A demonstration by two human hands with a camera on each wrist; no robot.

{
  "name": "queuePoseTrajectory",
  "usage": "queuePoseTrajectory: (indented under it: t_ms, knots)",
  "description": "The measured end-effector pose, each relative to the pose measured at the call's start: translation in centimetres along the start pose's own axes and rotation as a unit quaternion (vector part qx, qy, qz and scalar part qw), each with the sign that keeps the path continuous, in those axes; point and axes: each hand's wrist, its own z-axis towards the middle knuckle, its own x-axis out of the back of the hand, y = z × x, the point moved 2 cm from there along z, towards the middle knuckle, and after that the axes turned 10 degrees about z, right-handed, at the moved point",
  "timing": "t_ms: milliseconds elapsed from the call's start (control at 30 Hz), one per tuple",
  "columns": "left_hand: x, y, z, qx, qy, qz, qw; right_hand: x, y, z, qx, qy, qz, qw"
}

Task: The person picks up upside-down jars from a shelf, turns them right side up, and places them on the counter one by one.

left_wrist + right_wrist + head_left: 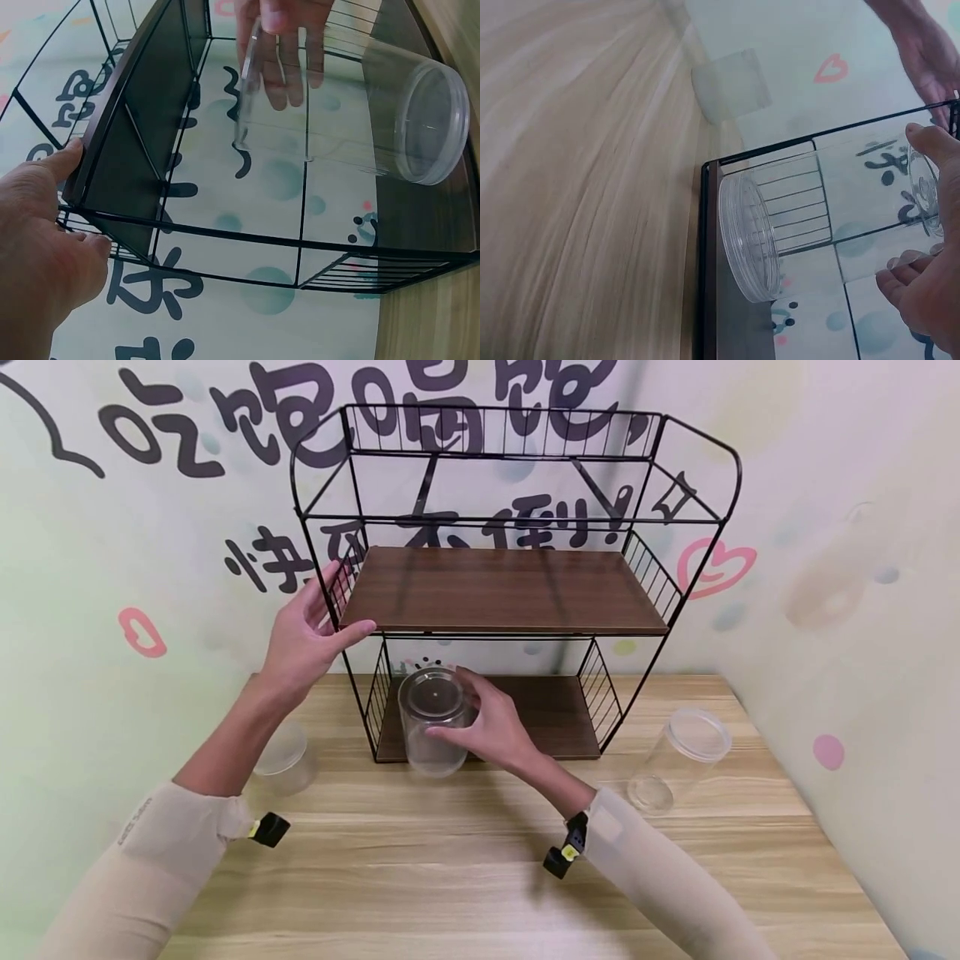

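A black wire shelf rack with brown boards stands against the wall. My left hand grips its left side at the upper board, the thumb on the board's front corner. In the left wrist view, that hand has its thumb over the board's edge. My right hand holds a clear plastic jar near its upper end, thumb in front and fingers behind. The jar is upside down at the front of the lower board. Its wide ribbed lid faces that board in the right wrist view.
On the wooden table, a tall clear jar stands to the right of the rack. A shorter clear container sits to the left, partly behind my left forearm. Walls with painted lettering close off the back and sides.
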Motion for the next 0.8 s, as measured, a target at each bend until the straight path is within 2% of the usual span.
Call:
queuePoseTrajectory:
  t_ms: [167,300,367,467,533,600,667,733,800]
  knots:
    - [-0.2,0.1,-1.3,-0.029,0.027,0.004,0.9992,1.0,-0.9,-1.1,-0.009,0.007,0.008,1.0]
    - [-0.1,0.3,-2.7,-0.066,0.084,0.01,0.9942,1.9,-1.6,-1.8,-0.014,0.013,0.024,1.0]
    - [-0.2,0.4,-3.3,-0.093,0.125,-0.017,0.9877,2.4,-1.9,-2.2,-0.016,0.016,0.037,0.999]
    - [-0.5,0.4,-4.5,-0.144,0.183,-0.065,0.9703,3.2,-2.3,-2.8,-0.017,0.022,0.064,0.998]
    - [-0.8,0.3,-5.3,-0.172,0.207,-0.087,0.9592,3.7,-2.6,-3.3,-0.013,0.031,0.081,0.996]
    - [-1.2,0.2,-6.1,-0.197,0.214,-0.091,0.9522,4.2,-2.8,-3.7,-0.007,0.044,0.096,0.994]
    - [-1.8,-0.1,-7.0,-0.216,0.208,-0.082,0.9505,4.7,-3.0,-4.2,-0.004,0.056,0.113,0.992]
    - [-2.5,-0.5,-7.9,-0.225,0.19,-0.066,0.9533,5.1,-3.1,-4.6,-0.007,0.067,0.131,0.989]
    - [-3.3,-1.1,-8.7,-0.222,0.162,-0.054,0.9601,5.4,-3.3,-5.1,-0.013,0.075,0.156,0.985]
